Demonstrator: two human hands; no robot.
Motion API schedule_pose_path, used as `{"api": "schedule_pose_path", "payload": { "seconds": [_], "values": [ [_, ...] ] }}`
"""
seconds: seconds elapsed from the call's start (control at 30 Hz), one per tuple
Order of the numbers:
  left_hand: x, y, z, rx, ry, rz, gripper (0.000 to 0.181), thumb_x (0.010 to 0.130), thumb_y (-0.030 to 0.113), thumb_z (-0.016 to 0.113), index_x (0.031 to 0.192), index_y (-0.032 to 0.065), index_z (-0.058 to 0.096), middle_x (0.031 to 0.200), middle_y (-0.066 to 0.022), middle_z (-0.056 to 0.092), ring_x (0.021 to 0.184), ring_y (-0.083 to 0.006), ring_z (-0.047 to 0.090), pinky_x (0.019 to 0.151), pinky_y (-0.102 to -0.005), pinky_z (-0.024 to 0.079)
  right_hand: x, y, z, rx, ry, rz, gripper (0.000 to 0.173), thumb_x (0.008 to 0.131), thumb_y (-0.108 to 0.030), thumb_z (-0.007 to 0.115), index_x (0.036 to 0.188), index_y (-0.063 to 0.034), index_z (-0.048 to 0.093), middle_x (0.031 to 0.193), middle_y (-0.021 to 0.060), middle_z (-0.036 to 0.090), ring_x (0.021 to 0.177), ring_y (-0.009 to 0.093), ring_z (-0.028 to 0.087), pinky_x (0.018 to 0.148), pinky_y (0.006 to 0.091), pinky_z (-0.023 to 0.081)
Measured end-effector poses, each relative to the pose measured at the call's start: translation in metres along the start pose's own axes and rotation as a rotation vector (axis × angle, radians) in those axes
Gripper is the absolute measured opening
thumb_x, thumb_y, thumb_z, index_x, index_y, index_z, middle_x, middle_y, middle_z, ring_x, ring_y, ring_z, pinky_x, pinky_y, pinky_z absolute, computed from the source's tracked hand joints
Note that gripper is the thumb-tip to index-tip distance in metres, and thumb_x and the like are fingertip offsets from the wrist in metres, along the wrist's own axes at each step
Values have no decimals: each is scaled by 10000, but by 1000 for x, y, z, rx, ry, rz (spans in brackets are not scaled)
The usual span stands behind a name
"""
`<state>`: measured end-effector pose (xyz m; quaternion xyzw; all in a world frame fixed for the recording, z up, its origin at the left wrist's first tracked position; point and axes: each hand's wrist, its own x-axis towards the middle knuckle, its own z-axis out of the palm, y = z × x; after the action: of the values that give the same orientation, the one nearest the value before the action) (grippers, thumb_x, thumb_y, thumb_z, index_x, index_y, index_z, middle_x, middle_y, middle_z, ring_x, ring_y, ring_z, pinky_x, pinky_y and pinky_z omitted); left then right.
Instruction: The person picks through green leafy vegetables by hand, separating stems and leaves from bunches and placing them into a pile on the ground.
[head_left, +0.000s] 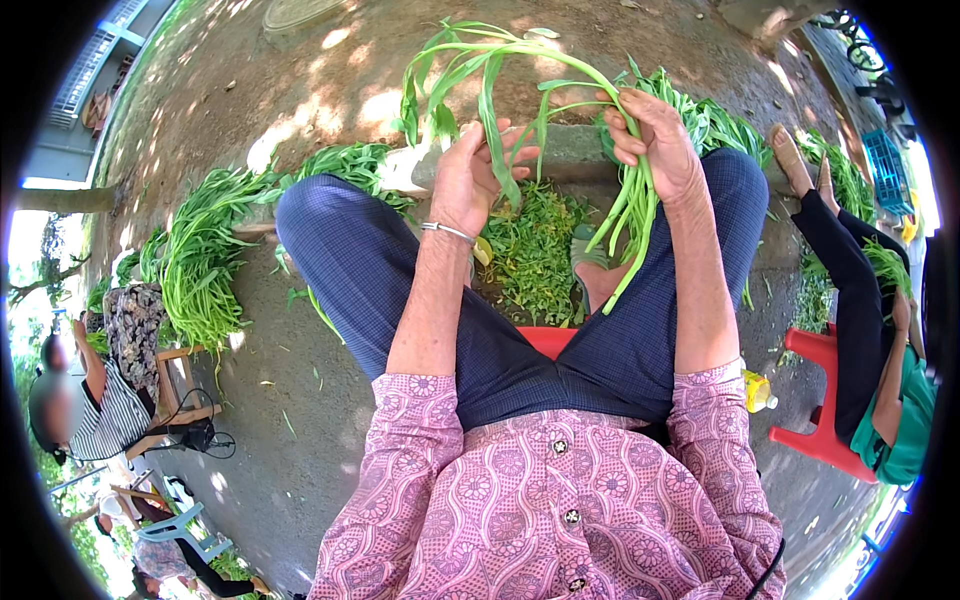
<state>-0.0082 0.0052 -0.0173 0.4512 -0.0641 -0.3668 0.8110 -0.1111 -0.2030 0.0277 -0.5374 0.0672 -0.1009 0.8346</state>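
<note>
My right hand (649, 142) is closed around a small bunch of long green leafy vegetable stems (555, 52), likely water spinach. The cut ends hang below that hand, and the leafy tops arch over to the left. My left hand (480, 172) is raised with fingers apart, and drooping leaves pass in front of or against it; whether it touches them I cannot tell. Beneath both hands, a heap of loose, partly yellowed leaves (536, 255) lies on the ground between my feet.
Piles of the same greens lie at left (199, 255), by my left knee and behind my right knee (712, 120). A person on a red plastic stool (825, 397) sits at right, others at left. A yellow bottle (757, 390) and a blue crate (887, 172) are at right.
</note>
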Motion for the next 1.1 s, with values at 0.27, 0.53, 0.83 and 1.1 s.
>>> {"api": "schedule_pose_path", "payload": {
  "seconds": [0.27,0.53,0.83,1.1],
  "values": [
    [9,-10,-18,127,453,165,173,837,33,556,982,-22,633,799,-60,644,696,-114,596,570,-241,507,-3,-3,-2,60,-60,37,326,928,-200,495,1085,79,560,717,-7,479,477,19,357,419,175,304],
    [13,12,-29,195,691,700,176,845,124,519,837,9,652,780,-27,615,655,-83,513,615,-203,371,-9,-8,-2,7,-126,68,341,929,-207,486,1100,79,555,706,-20,469,467,13,347,402,167,316],
    [13,19,-30,243,623,476,403,898,279,378,1015,-25,615,962,-133,632,844,-195,559,823,-328,406,-13,-11,-5,38,-190,122,313,916,-175,496,1085,87,528,721,11,459,446,26,334,371,176,331],
    [6,22,-24,-2,308,142,496,959,297,202,1102,-56,519,932,-210,638,817,-308,638,752,-372,492,-4,-7,-16,106,-28,32,325,922,-192,502,1083,87,550,726,4,481,487,32,355,418,184,299]
  ]
}}
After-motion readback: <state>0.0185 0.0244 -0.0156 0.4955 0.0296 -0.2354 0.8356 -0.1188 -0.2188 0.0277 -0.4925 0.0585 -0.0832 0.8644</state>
